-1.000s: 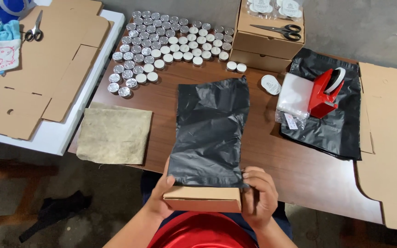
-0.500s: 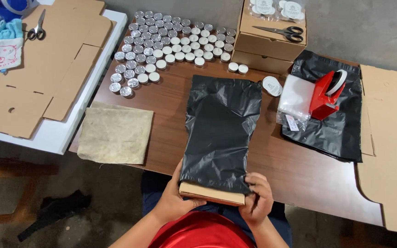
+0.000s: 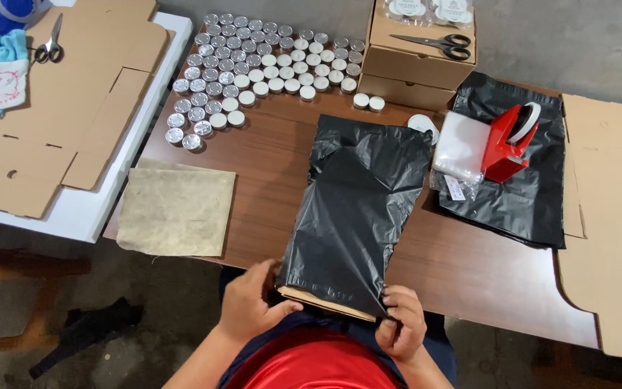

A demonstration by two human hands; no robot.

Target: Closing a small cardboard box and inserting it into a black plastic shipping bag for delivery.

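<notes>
Both hands grip the black poly bag's open end at the near tabletop (image 3: pixel 268 173) edge: left hand (image 3: pixel 253 311) clasps the cardboard box (image 3: pixel 325 302) inside, right hand (image 3: pixel 399 333) pinches the black poly bag (image 3: pixel 358 209).

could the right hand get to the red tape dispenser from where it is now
Probably yes: the right hand would first have to let go of the black bag, but the table between it and the red tape dispenser looks open.

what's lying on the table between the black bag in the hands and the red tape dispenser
In the head view, a small stack of clear plastic bags lies between the black bag and the red tape dispenser, resting partly on a pile of black bags.
</notes>
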